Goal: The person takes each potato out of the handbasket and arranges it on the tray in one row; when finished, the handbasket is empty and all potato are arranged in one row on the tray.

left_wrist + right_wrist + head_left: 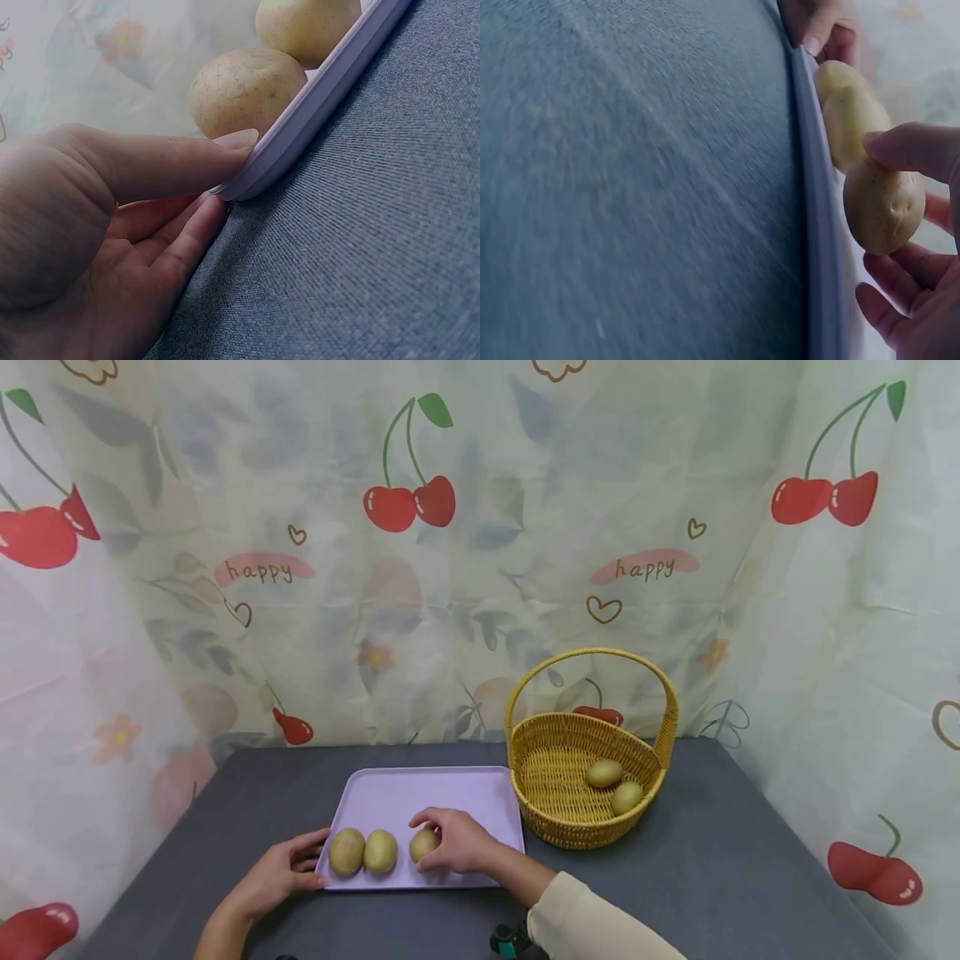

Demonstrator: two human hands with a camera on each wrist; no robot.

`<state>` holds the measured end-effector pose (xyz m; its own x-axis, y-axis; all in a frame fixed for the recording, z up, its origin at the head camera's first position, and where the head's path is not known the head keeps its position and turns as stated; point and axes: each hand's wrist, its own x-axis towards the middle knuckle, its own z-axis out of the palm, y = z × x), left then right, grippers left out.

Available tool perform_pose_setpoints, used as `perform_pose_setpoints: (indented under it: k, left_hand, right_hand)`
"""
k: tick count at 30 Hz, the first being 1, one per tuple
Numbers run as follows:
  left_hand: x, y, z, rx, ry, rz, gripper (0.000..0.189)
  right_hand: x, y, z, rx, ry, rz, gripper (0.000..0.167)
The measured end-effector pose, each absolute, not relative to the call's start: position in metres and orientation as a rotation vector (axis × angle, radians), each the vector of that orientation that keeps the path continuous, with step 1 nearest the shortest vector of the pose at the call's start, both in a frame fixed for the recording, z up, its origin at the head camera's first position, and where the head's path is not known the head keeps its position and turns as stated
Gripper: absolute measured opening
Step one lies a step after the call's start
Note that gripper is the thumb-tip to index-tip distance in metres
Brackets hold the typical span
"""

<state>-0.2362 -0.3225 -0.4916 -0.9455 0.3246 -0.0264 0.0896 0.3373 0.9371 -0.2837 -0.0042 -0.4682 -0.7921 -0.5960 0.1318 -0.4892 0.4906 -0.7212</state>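
Note:
On a lilac tray (480,793), two potatoes lie side by side near the left front corner, the browner potato (347,852) outermost and a paler potato (381,852) beside it. My right hand (461,842) pinches another potato (423,844) between thumb and fingers, to the right of that pair. In the right wrist view this potato (885,206) has a small dent on its side. At the tray's left front corner my left hand (276,872) pinches the rim, its thumb (187,159) on top and the other fingers against the outside and underside.
A wicker basket (551,831) with a tall handle stands right of the tray, two potatoes (604,773) inside it. Dark grey cloth (675,893) covers the table. A cherry-printed curtain (480,610) encloses the back and sides. A small black object (510,939) shows near the right sleeve.

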Motion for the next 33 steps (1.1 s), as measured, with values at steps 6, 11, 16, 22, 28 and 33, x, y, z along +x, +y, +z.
perform_pose_setpoints:
  k: [6,11,16,22,28,33]
  left_hand:
    - [-0.237,-0.322,-0.492,0.401,2.391,1.668,0.079]
    - [-0.238,-0.323,-0.493,0.394,2.385,1.668,0.079]
    - [-0.238,-0.324,-0.495,0.383,2.391,1.658,0.078]
    - [-0.237,-0.324,-0.494,0.393,2.39,1.661,0.079]
    - [-0.237,-0.323,-0.493,0.382,2.385,1.662,0.078]
    - [-0.237,-0.324,-0.493,0.38,2.379,1.665,0.079]
  right_hand:
    - [-0.282,-0.02,-0.48,-0.976,2.649,-1.134,0.06]
    - [-0.282,-0.025,-0.484,-0.993,2.699,-1.107,0.061]
    - [-0.281,-0.026,-0.483,-0.986,2.715,-1.071,0.062]
    - [-0.28,-0.021,-0.477,-1.042,2.678,-1.006,0.068]
    - [-0.282,0.009,-0.443,-1.119,2.515,-0.996,0.063]
    - [-0.29,0.05,-0.404,-1.179,2.327,-0.944,0.054]
